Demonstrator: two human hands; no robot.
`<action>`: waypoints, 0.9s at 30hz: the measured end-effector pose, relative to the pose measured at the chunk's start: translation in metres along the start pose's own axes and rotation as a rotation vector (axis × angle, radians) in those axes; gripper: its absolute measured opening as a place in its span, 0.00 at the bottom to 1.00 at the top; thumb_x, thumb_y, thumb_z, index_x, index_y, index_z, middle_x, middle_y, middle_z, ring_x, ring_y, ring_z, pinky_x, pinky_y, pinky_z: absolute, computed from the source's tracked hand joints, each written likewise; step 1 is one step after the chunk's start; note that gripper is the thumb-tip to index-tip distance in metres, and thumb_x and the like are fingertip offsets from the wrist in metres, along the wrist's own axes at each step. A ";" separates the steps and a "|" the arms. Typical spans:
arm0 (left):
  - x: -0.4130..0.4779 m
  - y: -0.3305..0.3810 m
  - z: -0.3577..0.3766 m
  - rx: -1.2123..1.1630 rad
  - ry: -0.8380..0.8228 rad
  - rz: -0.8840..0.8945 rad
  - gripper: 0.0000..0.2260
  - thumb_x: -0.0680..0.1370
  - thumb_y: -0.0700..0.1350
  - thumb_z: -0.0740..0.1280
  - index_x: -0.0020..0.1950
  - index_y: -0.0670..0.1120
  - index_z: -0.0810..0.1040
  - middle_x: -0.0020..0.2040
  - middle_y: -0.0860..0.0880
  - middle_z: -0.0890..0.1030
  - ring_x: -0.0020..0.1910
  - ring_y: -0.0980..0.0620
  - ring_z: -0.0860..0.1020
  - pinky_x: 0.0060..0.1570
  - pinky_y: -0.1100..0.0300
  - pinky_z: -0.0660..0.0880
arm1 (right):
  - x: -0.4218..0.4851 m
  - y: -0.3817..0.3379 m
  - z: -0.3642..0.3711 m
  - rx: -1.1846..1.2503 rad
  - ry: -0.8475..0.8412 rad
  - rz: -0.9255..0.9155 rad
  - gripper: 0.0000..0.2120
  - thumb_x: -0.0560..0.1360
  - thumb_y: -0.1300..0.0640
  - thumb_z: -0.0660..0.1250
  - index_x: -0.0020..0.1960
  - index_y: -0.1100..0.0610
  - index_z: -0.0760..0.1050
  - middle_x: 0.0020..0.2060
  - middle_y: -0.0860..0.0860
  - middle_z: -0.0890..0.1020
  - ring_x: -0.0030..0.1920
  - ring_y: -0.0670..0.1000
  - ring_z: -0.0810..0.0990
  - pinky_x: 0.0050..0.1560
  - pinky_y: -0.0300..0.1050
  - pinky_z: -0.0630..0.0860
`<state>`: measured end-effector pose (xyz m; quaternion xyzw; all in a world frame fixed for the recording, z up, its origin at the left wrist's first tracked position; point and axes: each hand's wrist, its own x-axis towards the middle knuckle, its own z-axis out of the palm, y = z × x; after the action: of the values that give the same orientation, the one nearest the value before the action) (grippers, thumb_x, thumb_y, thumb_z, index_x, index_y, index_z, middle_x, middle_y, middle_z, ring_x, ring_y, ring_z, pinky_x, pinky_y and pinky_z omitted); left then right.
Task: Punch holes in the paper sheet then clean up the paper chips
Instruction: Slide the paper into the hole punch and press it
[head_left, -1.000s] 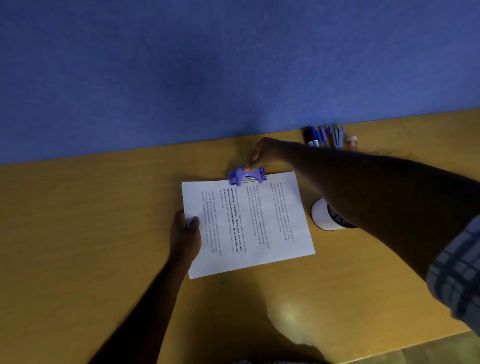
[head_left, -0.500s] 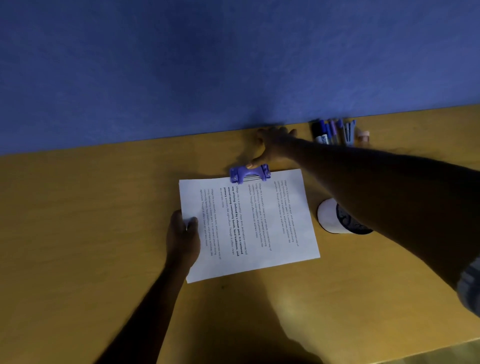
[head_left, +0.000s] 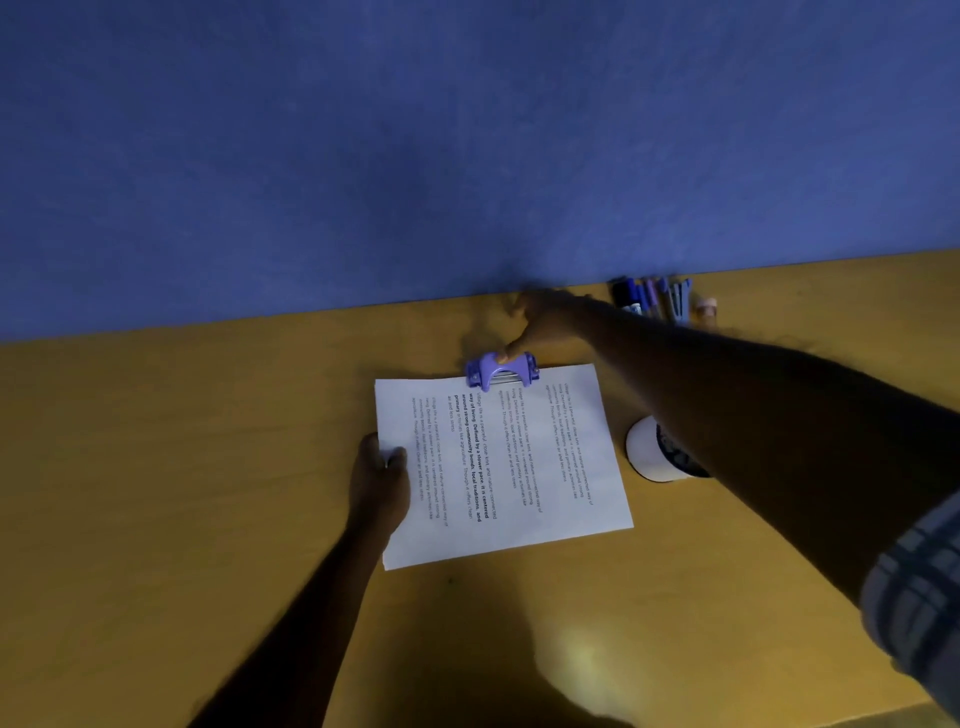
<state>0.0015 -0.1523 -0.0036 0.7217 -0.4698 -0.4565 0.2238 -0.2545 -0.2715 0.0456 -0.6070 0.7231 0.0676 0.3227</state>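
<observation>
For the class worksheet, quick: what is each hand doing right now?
Left hand: thumb on paper edge; grip cannot be told.
Right hand: open, thumb pressing the punch.

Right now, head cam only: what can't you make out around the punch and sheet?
All head view.
- Far edge of the paper sheet under the hole punch: covered by the punch, so holes can't be confirmed.
- Paper chips: none discernible; too small, too dim.
- Left hand on the sheet: shadowed, pressing or pinching unclear.
- White cup: right forearm covers part; contents unseen.
- Pens, far right: small, dark; count unclear.
</observation>
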 end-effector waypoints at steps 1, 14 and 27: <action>0.000 0.000 0.000 0.004 0.000 0.004 0.13 0.81 0.40 0.60 0.65 0.40 0.69 0.58 0.41 0.77 0.46 0.51 0.74 0.39 0.63 0.69 | -0.003 0.000 -0.001 0.001 0.014 0.007 0.36 0.70 0.31 0.65 0.67 0.55 0.72 0.66 0.56 0.75 0.67 0.60 0.71 0.66 0.63 0.63; -0.001 -0.002 -0.007 0.020 -0.029 0.042 0.12 0.80 0.41 0.61 0.63 0.40 0.71 0.58 0.41 0.77 0.50 0.49 0.74 0.46 0.56 0.70 | -0.059 0.011 0.031 0.336 0.217 0.019 0.25 0.77 0.49 0.67 0.70 0.58 0.69 0.67 0.57 0.76 0.61 0.56 0.77 0.52 0.44 0.72; -0.010 -0.011 -0.019 -0.011 -0.076 0.040 0.12 0.80 0.40 0.62 0.63 0.40 0.71 0.57 0.41 0.78 0.53 0.44 0.77 0.54 0.49 0.76 | -0.133 0.031 0.100 0.306 0.291 0.089 0.35 0.72 0.52 0.73 0.74 0.60 0.62 0.71 0.56 0.69 0.71 0.56 0.66 0.70 0.51 0.65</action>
<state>0.0222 -0.1405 0.0020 0.6931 -0.4898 -0.4814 0.2188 -0.2373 -0.1038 0.0315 -0.5219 0.7900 -0.1172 0.2998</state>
